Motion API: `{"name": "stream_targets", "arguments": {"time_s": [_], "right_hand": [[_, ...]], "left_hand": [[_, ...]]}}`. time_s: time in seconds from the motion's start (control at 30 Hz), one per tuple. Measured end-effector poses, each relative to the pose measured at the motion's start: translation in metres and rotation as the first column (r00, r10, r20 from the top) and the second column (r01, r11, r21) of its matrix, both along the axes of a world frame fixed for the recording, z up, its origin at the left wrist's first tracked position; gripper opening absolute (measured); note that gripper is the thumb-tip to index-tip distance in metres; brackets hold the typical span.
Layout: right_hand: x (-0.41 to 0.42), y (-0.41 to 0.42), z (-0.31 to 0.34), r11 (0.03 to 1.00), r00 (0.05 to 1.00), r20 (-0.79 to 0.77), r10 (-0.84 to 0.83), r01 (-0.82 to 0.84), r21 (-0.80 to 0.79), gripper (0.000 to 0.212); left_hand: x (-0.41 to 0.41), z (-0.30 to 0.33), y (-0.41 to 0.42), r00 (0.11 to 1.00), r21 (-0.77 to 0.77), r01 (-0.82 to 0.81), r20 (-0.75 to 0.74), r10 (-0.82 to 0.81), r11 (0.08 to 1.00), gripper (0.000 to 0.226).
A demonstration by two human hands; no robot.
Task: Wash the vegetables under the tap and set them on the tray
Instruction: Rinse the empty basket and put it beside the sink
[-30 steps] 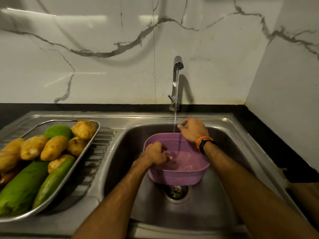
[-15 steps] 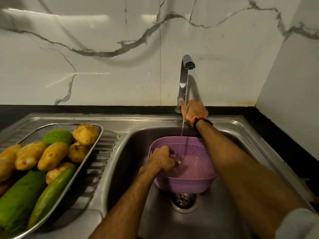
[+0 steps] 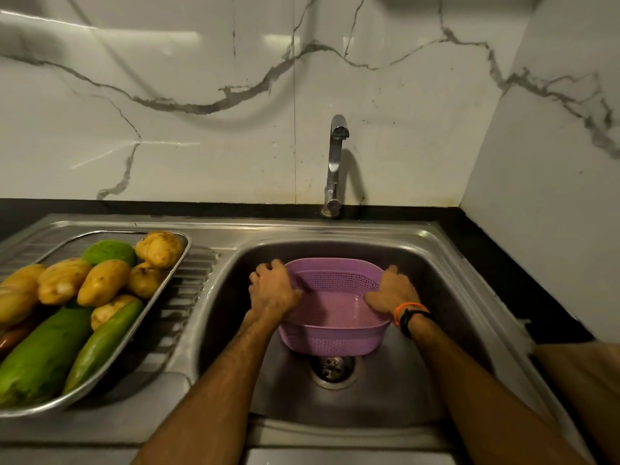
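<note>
A purple plastic colander (image 3: 335, 340) sits in the steel sink (image 3: 446, 283), just above the drain (image 3: 332, 365). My left hand (image 3: 273, 292) grips its left rim and my right hand (image 3: 391, 292) grips its right rim. Nothing but a little water shows inside it. The tap (image 3: 335, 162) stands behind the basin with no water running. On the left drainboard a steel tray (image 3: 167, 290) holds several potatoes (image 3: 104, 281), a long green gourd (image 3: 43, 357), a cucumber (image 3: 104, 340) and a round green vegetable (image 3: 107, 251).
The marble backsplash rises behind the sink and a side wall (image 3: 543, 196) closes the right. A black counter strip (image 3: 523, 290) runs along the right of the basin. The ribbed drainboard (image 3: 198, 273) lies between tray and basin.
My right hand left the tap lever and came down onto the colander's right rim. The water stream has stopped. My left hand shifted to the left rim.
</note>
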State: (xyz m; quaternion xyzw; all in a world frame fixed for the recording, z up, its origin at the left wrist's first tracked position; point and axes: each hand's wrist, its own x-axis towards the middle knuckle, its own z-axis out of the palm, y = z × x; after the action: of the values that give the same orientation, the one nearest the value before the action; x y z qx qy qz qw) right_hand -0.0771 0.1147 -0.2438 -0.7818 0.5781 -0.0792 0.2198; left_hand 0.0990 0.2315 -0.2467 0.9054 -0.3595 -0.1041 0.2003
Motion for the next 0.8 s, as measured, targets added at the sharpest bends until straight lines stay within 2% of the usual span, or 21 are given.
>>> {"name": "stream_targets", "arguments": {"time_s": [0.1,0.2,0.3,0.4,0.5,0.57,0.63,0.73,0.77,0.8], "right_hand": [[-0.008,-0.009,-0.009,0.988,0.986,0.133,-0.103,0.087,0.127,0.063],[-0.009,-0.022,-0.018,0.963,0.960,0.215,-0.177,0.123,0.241,0.057],[-0.007,-0.032,-0.033,0.927,0.943,0.235,-0.235,0.145,0.346,0.061],[-0.005,-0.036,-0.041,0.924,0.927,0.262,-0.267,0.170,0.343,0.055],[-0.004,-0.036,-0.044,0.920,0.925,0.255,-0.283,0.187,0.344,0.046],[-0.003,-0.034,-0.041,0.906,0.907,0.274,-0.319,0.207,0.370,0.042],[-0.006,-0.029,-0.036,0.885,0.860,0.351,-0.371,0.213,0.414,0.039],[-0.012,-0.019,-0.012,0.860,0.769,0.468,-0.435,0.200,0.470,0.041],[-0.016,-0.015,-0.004,0.850,0.720,0.524,-0.454,0.175,0.496,0.045],[-0.020,-0.010,0.006,0.835,0.650,0.591,-0.478,0.127,0.535,0.048]], "left_hand": [[0.006,-0.009,-0.003,0.973,0.000,-0.066,-0.220,0.064,0.998,0.082],[0.014,-0.020,-0.007,0.878,-0.063,-0.167,-0.464,0.119,0.984,0.069],[0.022,-0.032,-0.010,0.785,-0.145,-0.295,-0.600,0.153,0.944,0.047],[0.028,-0.045,-0.015,0.663,-0.116,-0.347,-0.733,0.156,0.931,0.050],[0.040,-0.074,-0.021,0.603,-0.114,-0.382,-0.783,0.154,0.917,0.075],[0.042,-0.082,-0.023,0.556,-0.123,-0.418,-0.818,0.146,0.900,0.083],[0.024,-0.050,-0.014,0.488,-0.151,-0.471,-0.866,0.114,0.869,0.079],[0.012,-0.012,-0.005,0.424,-0.232,-0.564,-0.905,0.037,0.792,0.043],[0.012,-0.003,-0.001,0.412,-0.250,-0.587,-0.911,0.018,0.770,0.046],[0.012,0.008,0.004,0.393,-0.255,-0.593,-0.920,-0.002,0.763,0.058]]}}
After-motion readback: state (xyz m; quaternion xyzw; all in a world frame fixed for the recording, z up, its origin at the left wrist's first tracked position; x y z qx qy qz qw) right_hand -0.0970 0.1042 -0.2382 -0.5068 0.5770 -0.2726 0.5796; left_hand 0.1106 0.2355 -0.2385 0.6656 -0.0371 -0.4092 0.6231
